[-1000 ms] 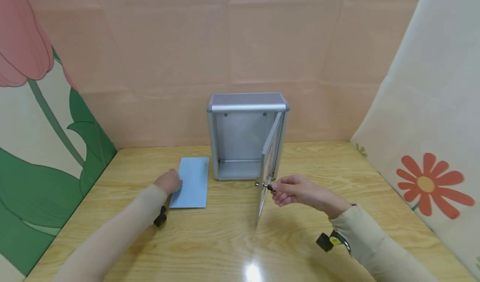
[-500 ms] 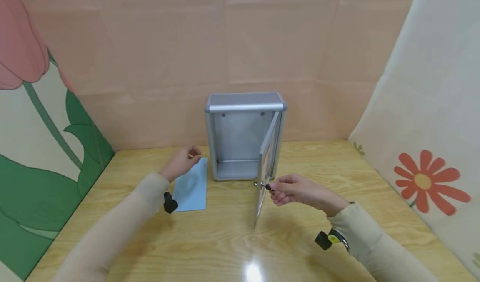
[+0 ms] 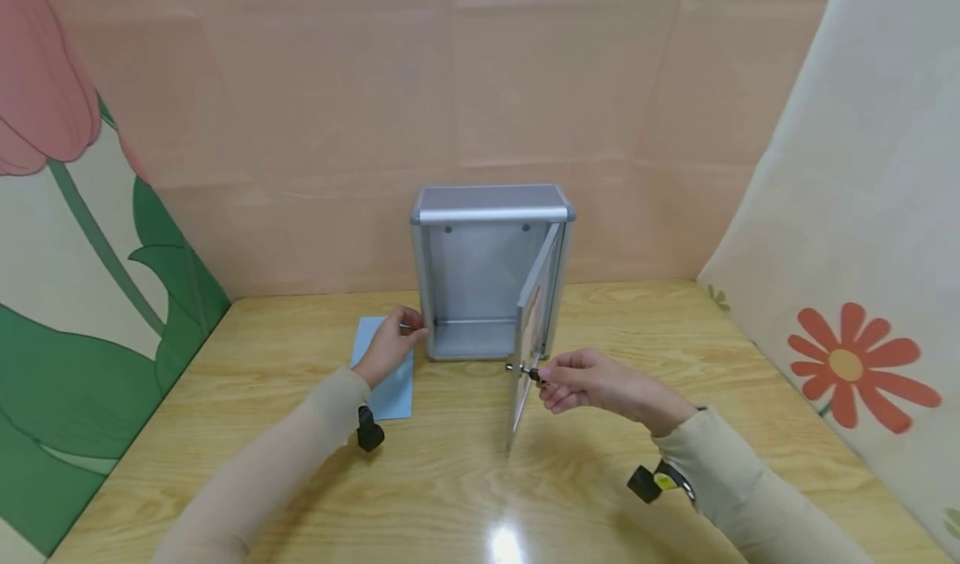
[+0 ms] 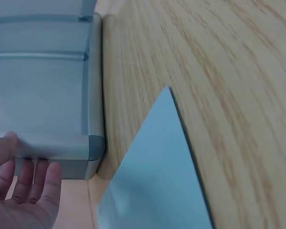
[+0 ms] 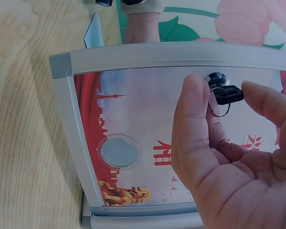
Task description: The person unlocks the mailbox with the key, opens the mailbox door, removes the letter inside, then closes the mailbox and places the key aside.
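A lockable silver metal box [image 3: 491,203] stands upright at the back of the table. Its door [image 3: 531,331] is swung outward on the right side, and the inside shows bare walls. With thumb in front and fingers outside, my left hand [image 3: 390,344] holds the box's left edge. My right hand [image 3: 596,383] pinches a black-headed key [image 5: 229,94] between thumb and index finger. The key sits in the door's round lock [image 5: 216,79], with a metal ring hanging from it. A light-blue flat sheet [image 3: 393,391] lies left of the box, partly behind my left hand.
Everything stands on a wood-grain table [image 3: 442,481]. A pink-beige cloth backdrop [image 3: 337,114] hangs behind the box. Side panels carry a printed tulip [image 3: 52,72] on the left and a red flower [image 3: 851,364] on the right.
My left hand has lifted off the blue sheet and moved right to the box's left edge, taking hold there. My right hand keeps its pinch on the key; the door looks unmoved.
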Demonstrator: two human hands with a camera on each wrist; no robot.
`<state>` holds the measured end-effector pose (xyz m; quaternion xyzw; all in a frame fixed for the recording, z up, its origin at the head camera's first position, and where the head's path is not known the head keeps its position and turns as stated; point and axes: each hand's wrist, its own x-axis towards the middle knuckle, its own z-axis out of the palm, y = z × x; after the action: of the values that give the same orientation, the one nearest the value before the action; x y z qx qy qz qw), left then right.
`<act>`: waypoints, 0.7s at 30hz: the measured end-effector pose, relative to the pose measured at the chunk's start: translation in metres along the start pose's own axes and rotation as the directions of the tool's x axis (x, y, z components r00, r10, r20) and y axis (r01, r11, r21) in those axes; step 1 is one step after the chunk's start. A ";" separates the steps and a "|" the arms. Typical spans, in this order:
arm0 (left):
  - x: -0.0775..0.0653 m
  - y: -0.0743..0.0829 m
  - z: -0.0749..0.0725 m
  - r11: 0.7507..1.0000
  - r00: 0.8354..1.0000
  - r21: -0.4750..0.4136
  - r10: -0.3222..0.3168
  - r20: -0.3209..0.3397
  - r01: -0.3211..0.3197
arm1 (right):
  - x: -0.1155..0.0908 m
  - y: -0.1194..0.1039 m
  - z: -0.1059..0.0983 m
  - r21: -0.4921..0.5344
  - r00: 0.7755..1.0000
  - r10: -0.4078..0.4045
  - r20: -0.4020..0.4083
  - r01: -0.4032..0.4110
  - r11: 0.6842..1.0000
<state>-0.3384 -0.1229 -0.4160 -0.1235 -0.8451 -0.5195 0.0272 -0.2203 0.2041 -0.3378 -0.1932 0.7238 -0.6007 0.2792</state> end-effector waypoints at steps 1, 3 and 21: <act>0.000 0.000 0.000 1.000 1.000 0.007 0.002 -0.005 -0.002 | 0.000 0.000 0.000 0.000 1.000 -0.002 0.001 0.002 1.000; -0.001 0.000 0.000 1.000 1.000 0.020 0.000 -0.009 0.000 | 0.001 0.001 0.001 0.001 1.000 -0.002 -0.002 0.002 1.000; 0.001 -0.003 -0.001 0.999 1.000 0.042 0.028 -0.005 -0.027 | 0.078 -0.011 0.035 0.228 0.997 0.035 -0.067 -0.019 0.973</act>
<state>-0.3400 -0.1248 -0.4177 -0.1330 -0.8540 -0.5014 0.0393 -0.2587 0.1271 -0.3450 -0.1288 0.6623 -0.6822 0.2817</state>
